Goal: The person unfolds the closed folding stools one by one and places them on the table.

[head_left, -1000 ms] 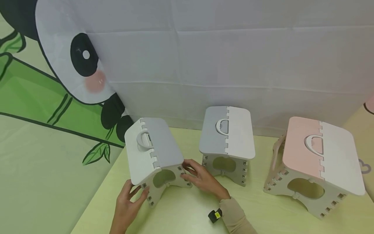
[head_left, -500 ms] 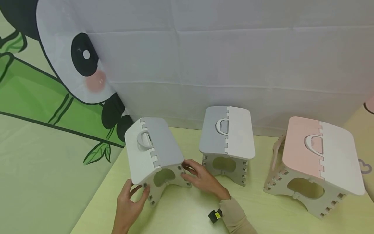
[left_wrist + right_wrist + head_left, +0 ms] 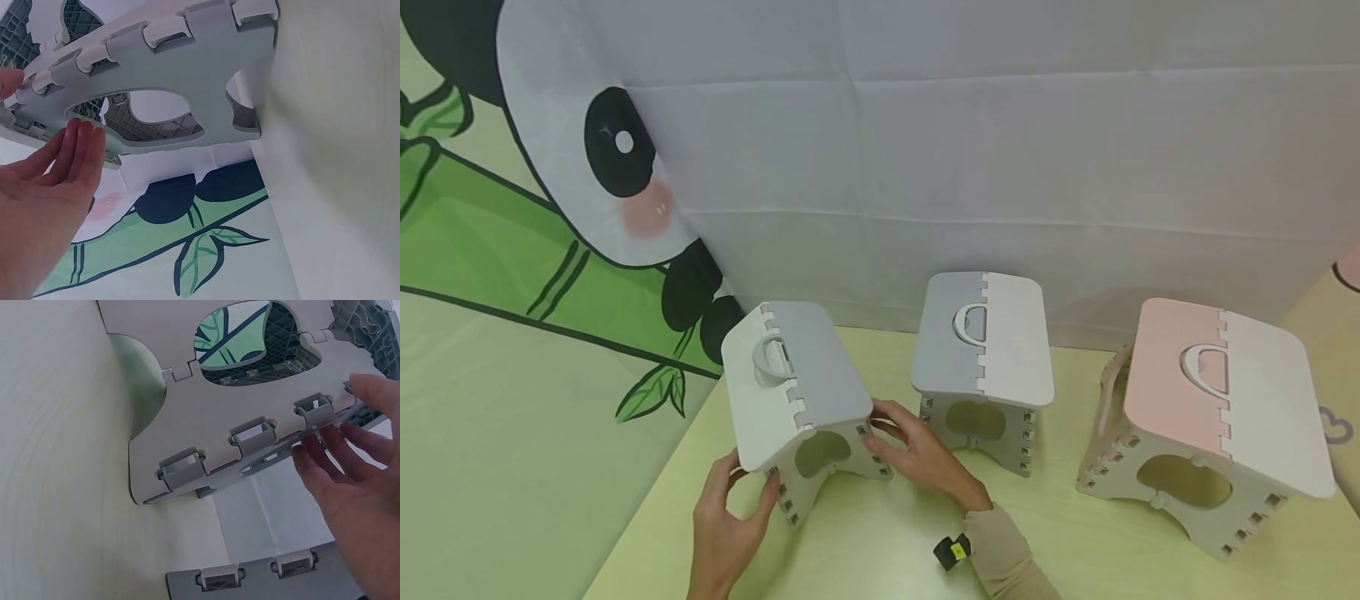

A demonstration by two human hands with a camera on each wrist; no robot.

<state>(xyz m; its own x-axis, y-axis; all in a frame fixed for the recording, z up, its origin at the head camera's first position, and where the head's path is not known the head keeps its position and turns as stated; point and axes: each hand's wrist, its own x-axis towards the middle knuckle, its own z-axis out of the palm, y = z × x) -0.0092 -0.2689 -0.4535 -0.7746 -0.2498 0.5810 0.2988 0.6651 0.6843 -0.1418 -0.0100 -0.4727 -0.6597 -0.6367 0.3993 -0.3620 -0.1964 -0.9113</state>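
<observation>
A small folding step stool with a white and a grey top half stands at the left of the table. Its top bends slightly along the middle hinge, and its white carry handle sticks up. My left hand holds the near left leg edge, thumb in front; in the left wrist view the hand's fingertips lie by the side panel's oval cutout. At the near right leg edge, my right hand pinches the stool, its thumb on the front panel and its fingers around the hinged edge.
A second grey-and-white stool stands close to my right forearm, by the backdrop cloth. Farther right is a larger pink-and-white stool. The pale table ends at a slanting left edge beside the first stool.
Both hands have shifted slightly upward along the stool's leg edges within the last half second. The stools have stayed in place.
</observation>
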